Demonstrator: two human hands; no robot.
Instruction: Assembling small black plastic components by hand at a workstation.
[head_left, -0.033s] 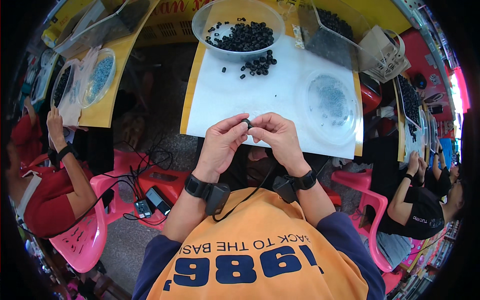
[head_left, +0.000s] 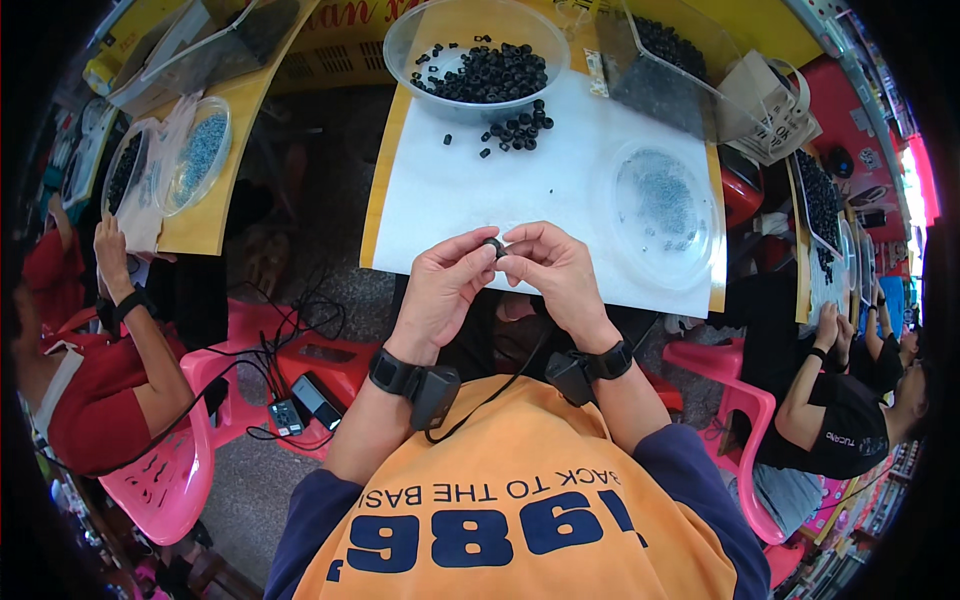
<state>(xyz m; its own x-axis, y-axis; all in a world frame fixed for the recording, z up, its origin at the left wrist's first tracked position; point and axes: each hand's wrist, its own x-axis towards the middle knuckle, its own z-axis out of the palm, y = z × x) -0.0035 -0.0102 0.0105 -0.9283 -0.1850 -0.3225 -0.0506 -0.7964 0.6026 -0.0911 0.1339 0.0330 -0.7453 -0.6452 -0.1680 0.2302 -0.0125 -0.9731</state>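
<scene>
Over the near edge of the white-covered table, both hands meet at a small round black piece [head_left: 495, 247]. My left hand [head_left: 437, 292] pinches it between thumb and fingertips. From the other side, my right hand [head_left: 562, 283] closes its thumb and index finger on the same piece. Fingers hide much of it, so its exact kind is unclear. Farther up the white sheet [head_left: 430, 200], several similar black pieces [head_left: 522, 132] lie loose below a clear plastic bowl [head_left: 470, 113] full of them. To the right, a shallow clear dish [head_left: 625, 245] holds tiny pale blue-grey bits.
A clear bin [head_left: 650, 95] of black pieces stands at the far right, beside a beige bag [head_left: 765, 110]. People sit at tables on both sides, near pink chairs [head_left: 165, 490]. Cables and a red stool [head_left: 320, 365] are at the lower left.
</scene>
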